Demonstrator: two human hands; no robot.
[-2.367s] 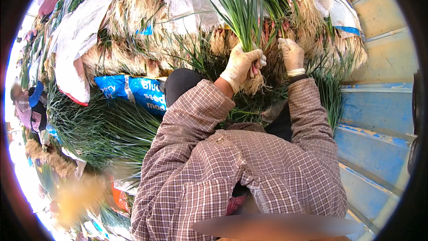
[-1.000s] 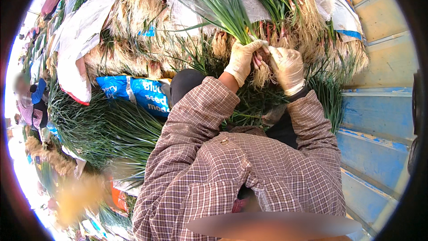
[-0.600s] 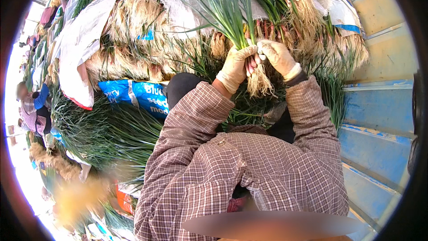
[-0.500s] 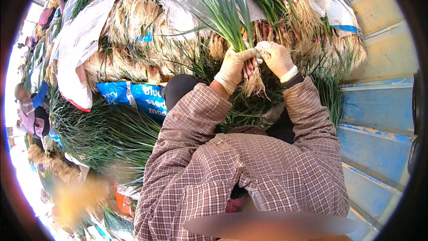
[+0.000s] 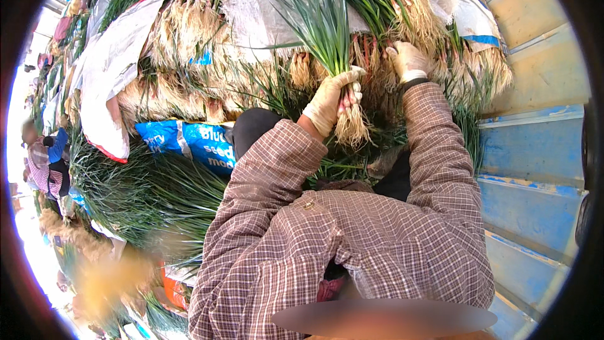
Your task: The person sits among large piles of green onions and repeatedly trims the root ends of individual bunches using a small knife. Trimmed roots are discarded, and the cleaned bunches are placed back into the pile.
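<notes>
My left hand point(image 5: 330, 101), in a pale glove, is wrapped round a bunch of spring onions point(image 5: 336, 38). Their green leaves fan out away from me, and the reddish-white bulbs and pale roots hang below the fist. To the right, my right hand point(image 5: 410, 62), gloved too, reaches into the heap of spring onions point(image 5: 371, 56) just beyond the bunch. Its fingers are curled at the stems and roots there; what they hold, if anything, is hidden.
Stacked spring onions point(image 5: 189, 28) with roots toward me span the far side, partly under white woven sacks point(image 5: 123, 56). A blue printed bag point(image 5: 195, 141) and more greens point(image 5: 157, 189) lie left. A blue and cream metal panel point(image 5: 535, 151) rises right. Another person point(image 5: 47, 157) is far left.
My right hand has left the bunch and moved right and away, into the heap. My left hand keeps its grip on the bunch, which now stands more upright.
</notes>
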